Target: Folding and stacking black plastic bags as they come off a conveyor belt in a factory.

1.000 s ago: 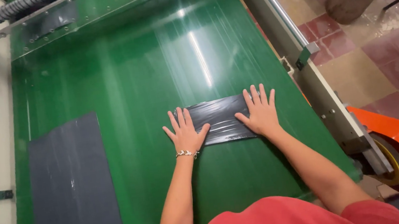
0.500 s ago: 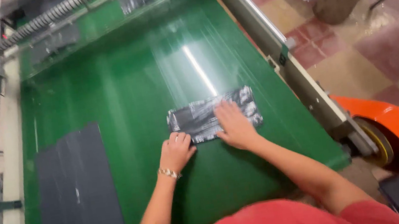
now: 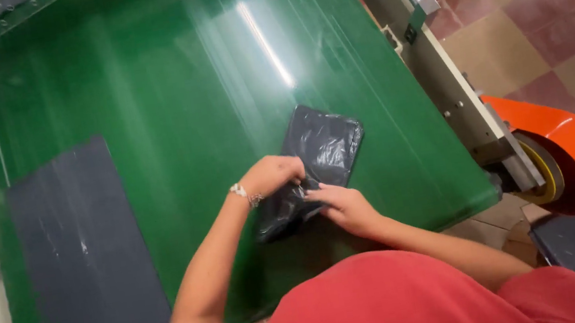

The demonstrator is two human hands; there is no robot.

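I see the green conveyor belt (image 3: 163,89) filling most of the view, with a long flat grey sheet (image 3: 87,267) lying on its left part and a metal side rail (image 3: 442,77) running down its right edge to an orange roller guard (image 3: 573,141). Just inside that right edge, near the belt's lower end, lies the folded black plastic bag (image 3: 323,148), its far half flat on the belt, its near half bunched up between the hands. I judge the step in hand to be a further fold, and pressing it flat calls for both palms. The left hand (image 3: 271,175) has fingers curled closed onto the bag's top; the right hand (image 3: 343,206) pinches its near edge. Open belt lies ahead and to the left.
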